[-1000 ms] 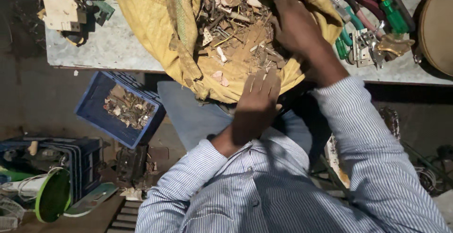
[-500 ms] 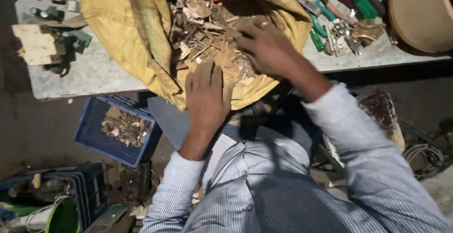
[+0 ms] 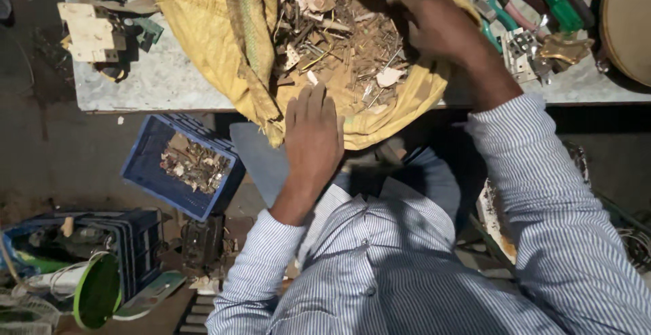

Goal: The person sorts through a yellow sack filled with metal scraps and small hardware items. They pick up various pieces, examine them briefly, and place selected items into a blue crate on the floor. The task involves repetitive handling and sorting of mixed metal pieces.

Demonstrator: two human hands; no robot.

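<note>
A yellow woven sack [image 3: 224,43] lies open on a grey worktable [image 3: 156,87], filled with a heap of small scrap pieces [image 3: 339,43]: bits of metal, wire and broken board. My left hand [image 3: 313,135] rests flat, fingers together, on the sack's near edge at the foot of the heap. My right hand [image 3: 434,23] is curled down into the scrap at the heap's right side; whether it grips a piece is hidden. Both arms wear blue-and-white striped sleeves.
Pliers and screwdrivers with coloured handles [image 3: 536,3] lie at the table's right, next to a round tan object [image 3: 627,23]. Pale board pieces [image 3: 88,33] sit at the left. Below the table stand a blue crate with scrap [image 3: 183,165], a dark crate [image 3: 129,240] and a green lid [image 3: 98,291].
The view has shifted so the sack sits more central. My left hand has slid left and down to the sack's near edge. My right hand has moved up and right within the scrap.
</note>
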